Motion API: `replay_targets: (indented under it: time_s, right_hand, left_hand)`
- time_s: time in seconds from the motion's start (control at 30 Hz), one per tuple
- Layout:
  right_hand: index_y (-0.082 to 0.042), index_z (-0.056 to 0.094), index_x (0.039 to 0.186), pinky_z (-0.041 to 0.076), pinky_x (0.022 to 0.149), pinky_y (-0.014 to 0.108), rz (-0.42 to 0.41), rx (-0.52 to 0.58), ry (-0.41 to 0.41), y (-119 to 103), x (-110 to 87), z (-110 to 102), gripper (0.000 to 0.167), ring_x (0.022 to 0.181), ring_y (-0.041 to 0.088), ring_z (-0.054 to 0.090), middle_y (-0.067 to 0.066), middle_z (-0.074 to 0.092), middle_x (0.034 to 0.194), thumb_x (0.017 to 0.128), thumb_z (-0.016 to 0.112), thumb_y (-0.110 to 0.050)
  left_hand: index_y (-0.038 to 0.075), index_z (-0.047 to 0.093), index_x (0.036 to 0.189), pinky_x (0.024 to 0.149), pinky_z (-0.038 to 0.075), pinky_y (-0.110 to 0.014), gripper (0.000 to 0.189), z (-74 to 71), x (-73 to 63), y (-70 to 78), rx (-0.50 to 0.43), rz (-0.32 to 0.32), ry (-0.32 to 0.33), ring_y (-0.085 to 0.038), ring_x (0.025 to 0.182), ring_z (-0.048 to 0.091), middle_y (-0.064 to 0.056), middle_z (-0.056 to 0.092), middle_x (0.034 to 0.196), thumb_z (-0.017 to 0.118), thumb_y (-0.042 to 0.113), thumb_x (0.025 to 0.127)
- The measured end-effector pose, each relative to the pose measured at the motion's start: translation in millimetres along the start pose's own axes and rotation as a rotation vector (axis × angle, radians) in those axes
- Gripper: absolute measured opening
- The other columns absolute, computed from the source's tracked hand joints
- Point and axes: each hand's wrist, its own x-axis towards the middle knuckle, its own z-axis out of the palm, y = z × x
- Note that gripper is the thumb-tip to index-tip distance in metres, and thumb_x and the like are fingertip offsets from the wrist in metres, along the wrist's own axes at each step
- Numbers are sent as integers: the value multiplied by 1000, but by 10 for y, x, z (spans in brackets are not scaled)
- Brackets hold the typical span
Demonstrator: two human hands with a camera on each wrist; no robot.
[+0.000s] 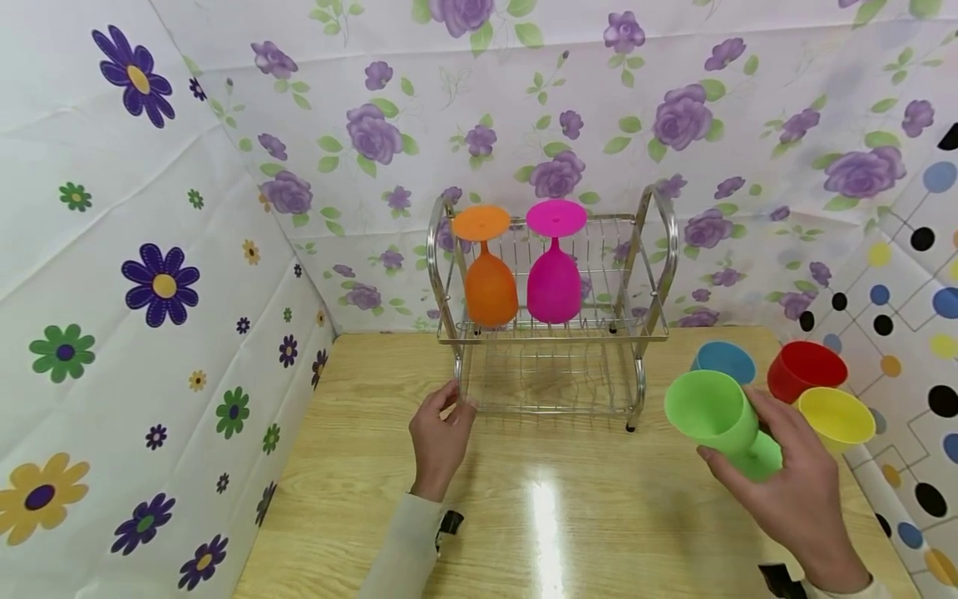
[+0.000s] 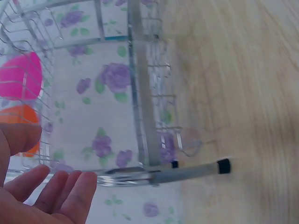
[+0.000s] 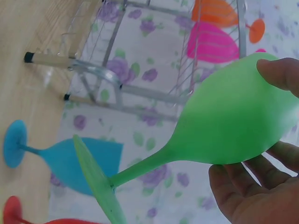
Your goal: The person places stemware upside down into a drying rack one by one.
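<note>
Rack and green goblet are near each other but apart: the goblet is held in the air off the rack's right front corner, toward the person. Its long axis is tilted, bowl uppermost, with the mouth leaning toward the rack's side and the foot pointing down and away from it. By contrast, the orange goblet and the magenta goblet are upside down on the rack's upper tier, feet up, left of its middle. That opposite facing, I judge, is the relation that matters most.

The right hand has the green goblet by its bowl, thumb on one side and fingers on the other. The left hand is at the rack's left front post, thumb apart from loosely extended fingers; whether they touch the metal I cannot tell. So the right hand is nearer the rack's right end, the left hand its left.

Right of the rack are the blue goblet, the red goblet and the yellow goblet.
</note>
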Motion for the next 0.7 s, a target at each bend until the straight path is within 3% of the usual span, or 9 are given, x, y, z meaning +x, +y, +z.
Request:
replay_targets:
  time_s: [0.2,0.47,0.7]
  right_hand:
    - [-12,62,150,30,100,-3,-110,-10,-40,-139,119,89,105,122,-6,49,23,65,137,53,103,-7]
    - [-15,61,150,28,102,-3,-135,-24,-131,-333,198,227,104,122,31,61,15,63,143,56,104,-11]
    - [-13,61,149,30,104,-1,-232,-29,-211,-410,242,308,103,124,28,59,11,62,141,56,105,-14]
  left_hand:
    - [22,70,140,95,64,-30,45,-27,-96,232,-45,-33,-68,-28,127,68,-6,69,134,81,25,97]
    - [27,69,139,93,65,-30,48,-5,-218,566,-142,-32,-171,-24,124,69,1,68,136,84,33,94]
    - [30,68,141,95,64,-28,52,13,-305,781,-165,-26,-263,-20,126,67,5,67,139,85,35,92]
